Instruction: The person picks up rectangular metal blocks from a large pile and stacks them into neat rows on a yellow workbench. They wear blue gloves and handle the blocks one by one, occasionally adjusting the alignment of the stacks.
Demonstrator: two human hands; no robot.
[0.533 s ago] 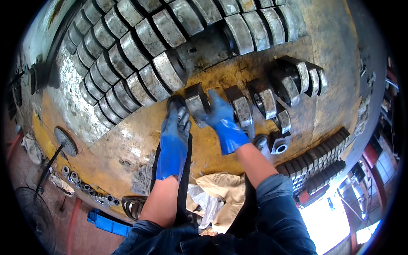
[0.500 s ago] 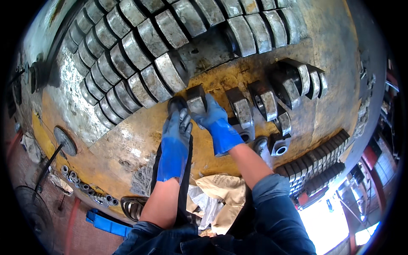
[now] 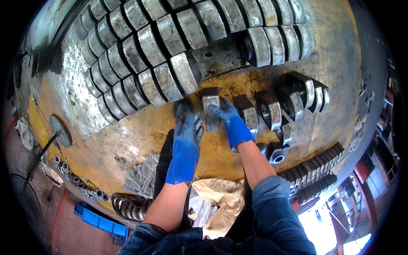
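Note:
My right hand, in a grey and blue glove, is closed on the right edge of a metal block. Its thumb lies across the block's bright, worn face; the block's upper end is dark. My left hand, gloved alike, is just left of the block, its fingers stretched out and holding nothing I can see. Beyond those fingertips is a dark rounded shape, in line with a dark trouser leg; I cannot tell whether they touch. To the right of my right hand stands another dark-sided block.
Rows of worn metal blocks cover the far side of the yellowish surface. More holed blocks stand at right, with rows of smaller dark pieces nearer. Metal rings lie at the left edge. Brown paper lies between my forearms.
The view has shifted, so the rows appear lower and farther right. The block in my right hand now shows more of its long bright face. My left hand stays beside it.

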